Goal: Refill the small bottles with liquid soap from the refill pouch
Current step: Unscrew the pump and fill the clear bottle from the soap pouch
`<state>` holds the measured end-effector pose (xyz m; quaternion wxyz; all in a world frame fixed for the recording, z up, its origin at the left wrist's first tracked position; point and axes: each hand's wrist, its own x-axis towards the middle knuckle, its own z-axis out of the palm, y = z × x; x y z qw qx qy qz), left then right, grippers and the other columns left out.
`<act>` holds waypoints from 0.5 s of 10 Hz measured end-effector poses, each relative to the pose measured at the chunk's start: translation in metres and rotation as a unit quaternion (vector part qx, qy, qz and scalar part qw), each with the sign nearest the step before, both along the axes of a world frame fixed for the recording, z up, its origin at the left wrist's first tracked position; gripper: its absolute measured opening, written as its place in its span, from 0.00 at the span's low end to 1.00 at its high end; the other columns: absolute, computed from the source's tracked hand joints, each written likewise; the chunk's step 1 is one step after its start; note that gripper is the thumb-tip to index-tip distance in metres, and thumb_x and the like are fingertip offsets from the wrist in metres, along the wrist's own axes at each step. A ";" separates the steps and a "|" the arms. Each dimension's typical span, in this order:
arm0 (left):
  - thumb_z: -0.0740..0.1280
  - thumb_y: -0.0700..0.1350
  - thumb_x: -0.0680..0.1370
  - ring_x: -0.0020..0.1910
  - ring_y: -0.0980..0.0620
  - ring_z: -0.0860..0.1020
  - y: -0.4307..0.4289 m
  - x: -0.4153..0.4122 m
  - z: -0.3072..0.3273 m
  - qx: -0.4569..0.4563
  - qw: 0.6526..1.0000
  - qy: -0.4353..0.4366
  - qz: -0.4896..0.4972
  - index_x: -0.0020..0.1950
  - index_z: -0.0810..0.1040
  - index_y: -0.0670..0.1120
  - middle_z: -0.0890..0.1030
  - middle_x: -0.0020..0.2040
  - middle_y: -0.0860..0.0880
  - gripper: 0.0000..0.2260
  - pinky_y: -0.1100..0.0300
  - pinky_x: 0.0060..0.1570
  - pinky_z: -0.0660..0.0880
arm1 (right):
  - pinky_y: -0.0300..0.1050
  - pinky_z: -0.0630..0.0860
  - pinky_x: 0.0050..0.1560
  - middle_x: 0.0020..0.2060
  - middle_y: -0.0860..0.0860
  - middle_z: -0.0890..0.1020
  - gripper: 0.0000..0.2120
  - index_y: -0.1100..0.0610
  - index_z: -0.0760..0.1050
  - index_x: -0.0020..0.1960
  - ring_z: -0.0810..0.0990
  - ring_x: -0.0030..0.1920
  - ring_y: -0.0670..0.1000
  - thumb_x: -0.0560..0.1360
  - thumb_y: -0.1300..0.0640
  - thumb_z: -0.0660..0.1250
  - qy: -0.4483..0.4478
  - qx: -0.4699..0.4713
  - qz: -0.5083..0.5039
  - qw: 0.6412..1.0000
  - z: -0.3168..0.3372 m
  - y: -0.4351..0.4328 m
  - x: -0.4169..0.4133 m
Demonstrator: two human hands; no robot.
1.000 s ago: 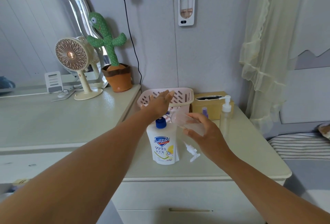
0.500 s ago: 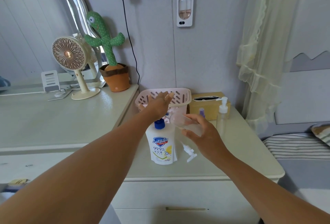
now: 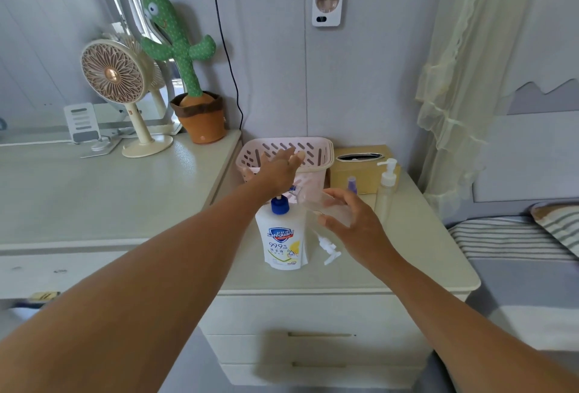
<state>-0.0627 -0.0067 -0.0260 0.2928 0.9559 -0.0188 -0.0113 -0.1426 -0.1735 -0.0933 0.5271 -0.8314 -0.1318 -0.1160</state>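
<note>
A white refill pouch (image 3: 283, 240) with a blue cap stands upright on the nightstand (image 3: 407, 255). My right hand (image 3: 354, 226) holds a clear small bottle (image 3: 326, 206), tilted, its neck pointing left just above the pouch. A white pump head (image 3: 328, 250) lies on the top to the right of the pouch. My left hand (image 3: 279, 170) is stretched out with fingers apart over the pink basket (image 3: 313, 150) and holds nothing. A second small bottle (image 3: 386, 187) with its pump on stands at the right. A tiny purple-capped bottle (image 3: 352, 183) stands behind my right hand.
A tan tissue box (image 3: 363, 170) sits right of the basket against the wall. On the dresser at left stand a desk fan (image 3: 116, 79), a plush cactus in a pot (image 3: 191, 85) and a phone stand (image 3: 82, 123). A bed (image 3: 517, 255) lies at the right.
Both hands hold nearly the same pose over the basket and pouch. The view has shifted a little. The bottle stays tilted in my right hand.
</note>
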 end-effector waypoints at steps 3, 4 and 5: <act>0.43 0.55 0.84 0.77 0.43 0.42 -0.002 -0.017 -0.006 0.053 0.998 0.021 -0.007 0.77 0.56 0.53 0.55 0.78 0.49 0.22 0.34 0.70 0.37 | 0.20 0.65 0.48 0.55 0.42 0.77 0.19 0.51 0.71 0.63 0.73 0.54 0.39 0.74 0.56 0.70 0.024 -0.021 0.007 0.999 0.000 0.003 -0.006; 0.44 0.53 0.84 0.77 0.43 0.47 -0.002 -0.022 0.001 0.061 0.998 0.020 -0.013 0.77 0.56 0.50 0.57 0.78 0.47 0.22 0.36 0.72 0.40 | 0.18 0.64 0.47 0.54 0.43 0.77 0.19 0.51 0.71 0.63 0.73 0.55 0.40 0.74 0.55 0.70 0.024 -0.019 0.002 1.000 0.001 0.004 -0.008; 0.44 0.48 0.85 0.76 0.43 0.55 -0.005 -0.028 0.016 0.078 0.996 0.002 -0.037 0.77 0.56 0.44 0.60 0.76 0.42 0.21 0.46 0.73 0.42 | 0.20 0.65 0.47 0.54 0.41 0.77 0.19 0.51 0.72 0.63 0.73 0.54 0.39 0.74 0.54 0.70 0.018 -0.021 0.005 1.000 0.011 0.003 -0.007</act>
